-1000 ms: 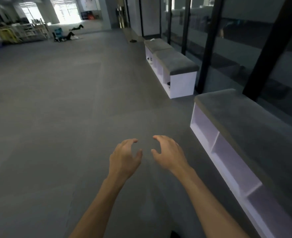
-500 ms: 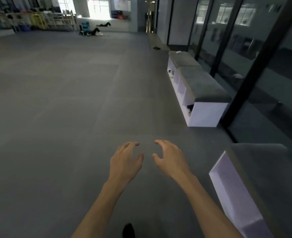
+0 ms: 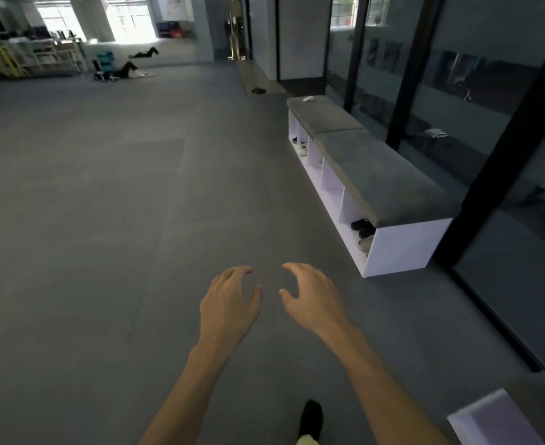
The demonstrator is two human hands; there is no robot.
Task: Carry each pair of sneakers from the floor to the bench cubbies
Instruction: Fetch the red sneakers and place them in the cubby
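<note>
My left hand [image 3: 229, 303] and my right hand [image 3: 312, 300] are held out in front of me over the grey floor, fingers spread and curled, holding nothing. Ahead to the right stands a white bench [image 3: 405, 245] with a grey cushion top and open cubbies. Its nearest cubby holds black shoes [image 3: 362, 227] and a pale shoe [image 3: 365, 244]. A far cubby holds a white sneaker [image 3: 301, 149]. A dark pair of shoes [image 3: 258, 90] lies on the floor far ahead.
A glass wall with black posts [image 3: 495, 175] runs along the right. The corner of another white bench [image 3: 495, 422] shows at bottom right. My foot in a black shoe [image 3: 311, 419] is at the bottom. A person lies on the floor far off [image 3: 126, 70] beside shelving.
I have walked forward along the benches. The near bench has slid out to the bottom right and the second bench has come closer. Both hands stay open in front.
</note>
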